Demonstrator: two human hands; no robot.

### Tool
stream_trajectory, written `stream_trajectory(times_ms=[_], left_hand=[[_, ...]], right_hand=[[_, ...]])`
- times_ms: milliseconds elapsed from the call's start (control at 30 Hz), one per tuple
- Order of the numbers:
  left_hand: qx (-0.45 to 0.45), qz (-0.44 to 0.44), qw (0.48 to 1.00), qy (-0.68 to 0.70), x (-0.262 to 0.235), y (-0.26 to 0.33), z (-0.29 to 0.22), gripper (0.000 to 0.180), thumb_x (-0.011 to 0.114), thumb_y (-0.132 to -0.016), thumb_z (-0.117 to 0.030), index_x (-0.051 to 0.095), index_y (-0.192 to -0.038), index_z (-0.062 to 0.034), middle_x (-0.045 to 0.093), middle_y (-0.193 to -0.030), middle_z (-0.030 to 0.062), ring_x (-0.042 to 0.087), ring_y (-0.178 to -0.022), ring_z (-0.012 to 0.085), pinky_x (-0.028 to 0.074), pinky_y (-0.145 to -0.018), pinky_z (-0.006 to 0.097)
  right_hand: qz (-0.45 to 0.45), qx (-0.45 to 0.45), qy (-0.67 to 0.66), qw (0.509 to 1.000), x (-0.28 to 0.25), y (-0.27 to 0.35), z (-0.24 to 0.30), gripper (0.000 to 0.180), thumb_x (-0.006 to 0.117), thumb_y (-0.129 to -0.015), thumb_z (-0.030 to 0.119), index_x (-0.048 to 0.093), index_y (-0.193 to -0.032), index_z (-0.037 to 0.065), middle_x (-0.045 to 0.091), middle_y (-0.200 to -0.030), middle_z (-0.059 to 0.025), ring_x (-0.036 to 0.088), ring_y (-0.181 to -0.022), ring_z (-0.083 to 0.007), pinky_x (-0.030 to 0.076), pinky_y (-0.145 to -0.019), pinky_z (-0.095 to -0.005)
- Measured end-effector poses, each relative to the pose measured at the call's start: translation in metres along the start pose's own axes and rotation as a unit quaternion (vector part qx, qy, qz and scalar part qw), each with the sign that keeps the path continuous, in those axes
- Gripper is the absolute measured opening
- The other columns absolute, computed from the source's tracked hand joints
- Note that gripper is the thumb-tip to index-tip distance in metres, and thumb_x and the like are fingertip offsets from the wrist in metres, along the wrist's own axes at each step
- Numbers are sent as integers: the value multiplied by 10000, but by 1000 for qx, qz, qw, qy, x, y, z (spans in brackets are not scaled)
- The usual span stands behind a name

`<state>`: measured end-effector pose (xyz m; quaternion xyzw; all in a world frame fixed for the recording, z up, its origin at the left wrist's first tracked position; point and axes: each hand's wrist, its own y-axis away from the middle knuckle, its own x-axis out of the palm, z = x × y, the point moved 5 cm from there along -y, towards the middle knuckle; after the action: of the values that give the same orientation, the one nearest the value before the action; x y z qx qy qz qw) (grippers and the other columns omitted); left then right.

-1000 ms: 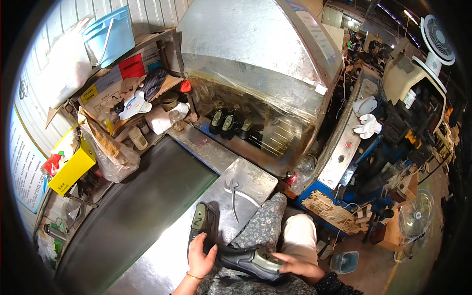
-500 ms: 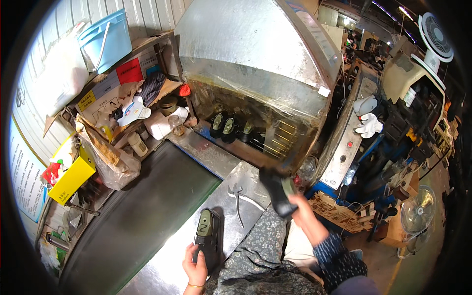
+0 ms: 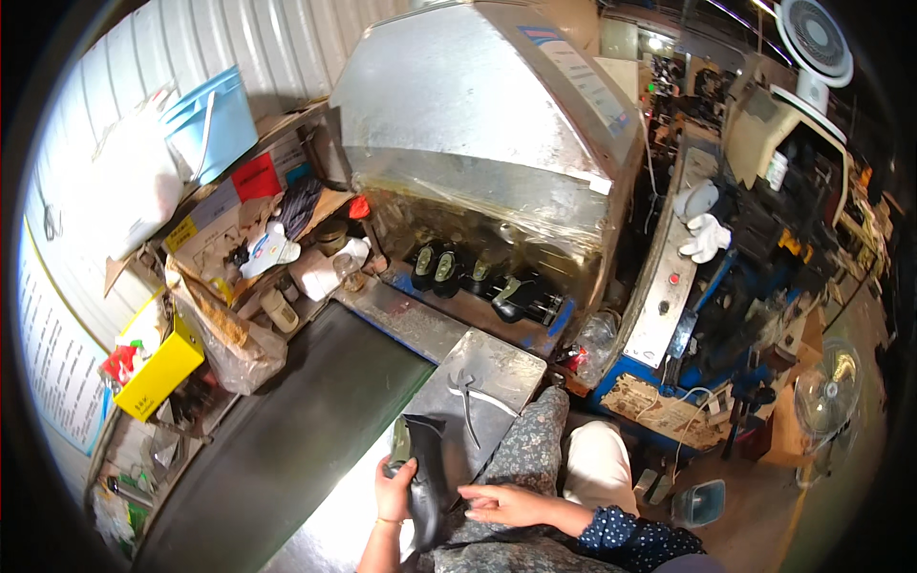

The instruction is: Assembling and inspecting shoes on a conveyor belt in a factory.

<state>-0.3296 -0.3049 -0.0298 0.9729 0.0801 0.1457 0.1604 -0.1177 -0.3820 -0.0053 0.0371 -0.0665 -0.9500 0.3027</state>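
My left hand (image 3: 392,492) is wrapped round a black shoe (image 3: 430,468), tilted up over the near end of the metal table, with a green shoe last showing along its side. My right hand (image 3: 511,504) reaches in over my lap from the right. Its fingers are stretched towards the shoe, and nothing is in them; whether the fingertips touch it I cannot tell. A pair of pincers (image 3: 466,392) with pale handles lies on the metal table (image 3: 521,368) beyond the shoe.
Ahead, a metal hood (image 3: 468,95) covers several black shoes, among them one at the right (image 3: 514,298). A dark conveyor belt (image 3: 287,430) runs along the left. A yellow box (image 3: 162,368) hangs at the far left. A control panel (image 3: 659,296) stands at the right.
My right hand has let go of a black shoe, which now stands under the hood at the right, and has come back beside my left hand. My left hand has lifted and tilted the other shoe.
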Motion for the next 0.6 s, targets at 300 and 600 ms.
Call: stream_trajectory(times_ms=[300,600], left_hand=[[-55,447,892,-37,177,110,-25,619,638,-917,-14,332,-1455,-8,509,-1359,67,470,-1268,173,371,-1077,326],[22,429,856,-286,101,132,71,274,651,-939,-223,657,-1164,-67,706,-908,66,636,-804,133,499,-688,297]], right_hand=[[-333,-79,-289,894,-136,155,123,937,694,-693,36,260,-1523,25,388,-1497,-132,377,-1370,-211,305,-1109,-312],[-690,0,387,612,-342,401,159,788,773,-617,113,541,-1370,94,556,-1262,-157,587,-1094,-242,448,-905,-306]])
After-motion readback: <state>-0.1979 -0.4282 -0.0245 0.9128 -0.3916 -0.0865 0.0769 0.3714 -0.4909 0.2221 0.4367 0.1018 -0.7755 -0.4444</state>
